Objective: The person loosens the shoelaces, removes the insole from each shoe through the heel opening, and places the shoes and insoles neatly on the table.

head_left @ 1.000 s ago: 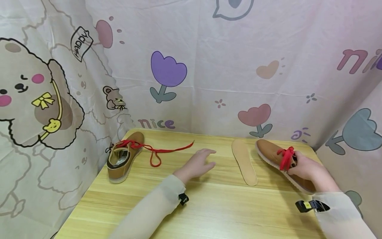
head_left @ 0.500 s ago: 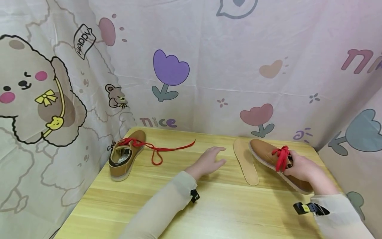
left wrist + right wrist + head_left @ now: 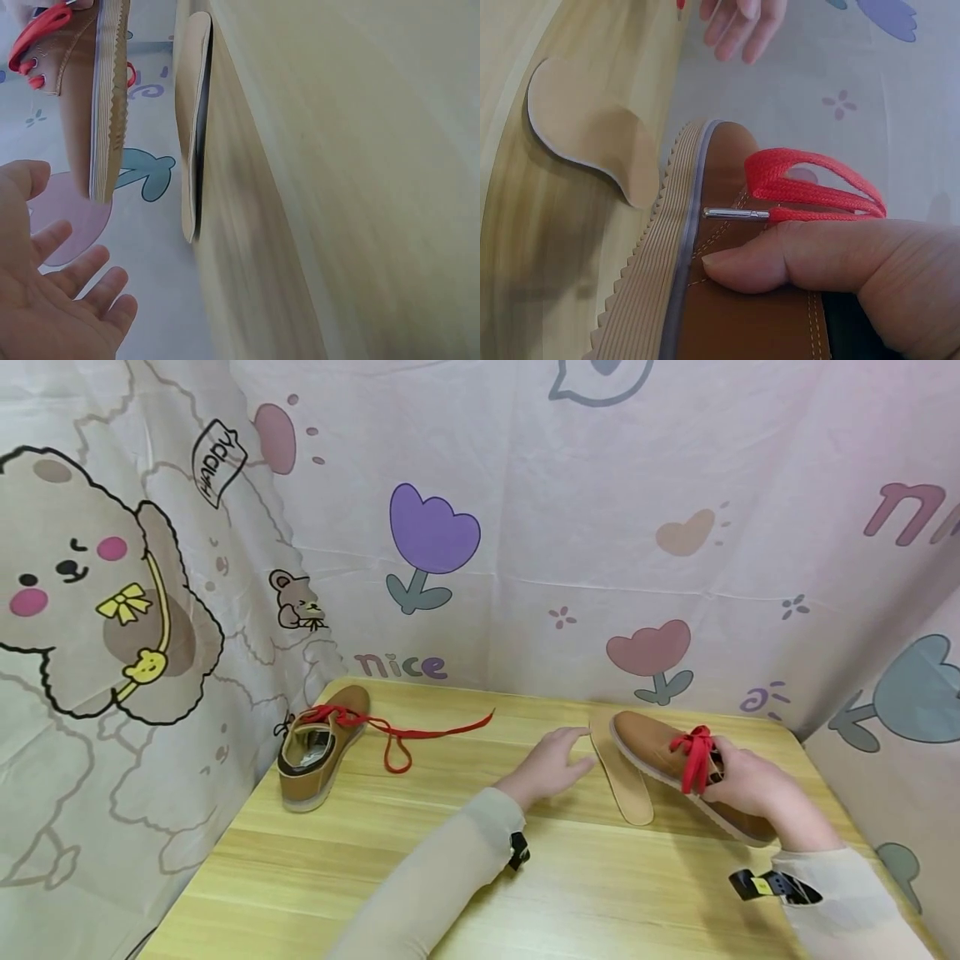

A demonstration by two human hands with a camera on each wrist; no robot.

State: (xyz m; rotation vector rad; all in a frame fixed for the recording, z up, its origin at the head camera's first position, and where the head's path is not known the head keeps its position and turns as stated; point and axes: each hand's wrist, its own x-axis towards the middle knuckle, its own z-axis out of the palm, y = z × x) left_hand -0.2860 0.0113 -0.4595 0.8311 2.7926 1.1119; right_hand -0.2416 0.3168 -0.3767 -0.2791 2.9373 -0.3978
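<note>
My right hand (image 3: 753, 789) grips a brown leather shoe (image 3: 648, 739) by its side near the opening, with the thumb (image 3: 780, 259) pressed on the leather below the laces. A red lace tied in a bow (image 3: 697, 752) sits on this shoe. The shoe hangs above the table, its toe over part of a tan insole (image 3: 626, 789). The insole lies flat, partly hidden by the toe in the head view. My left hand (image 3: 551, 768) holds nothing; its fingers (image 3: 82, 270) are spread and loosely bent, just left of the insole and apart from the shoe.
A second brown shoe (image 3: 307, 785) stands at the table's left side, its red lace (image 3: 427, 733) loose and trailing right. The wooden table (image 3: 585, 893) ends at a printed cloth curtain (image 3: 517, 527) behind, with more cloth at both sides.
The right hand has carried the shoe left and off the table, its toe now overlapping the insole. My left hand has moved right, closer to the insole. The head view has shifted slightly.
</note>
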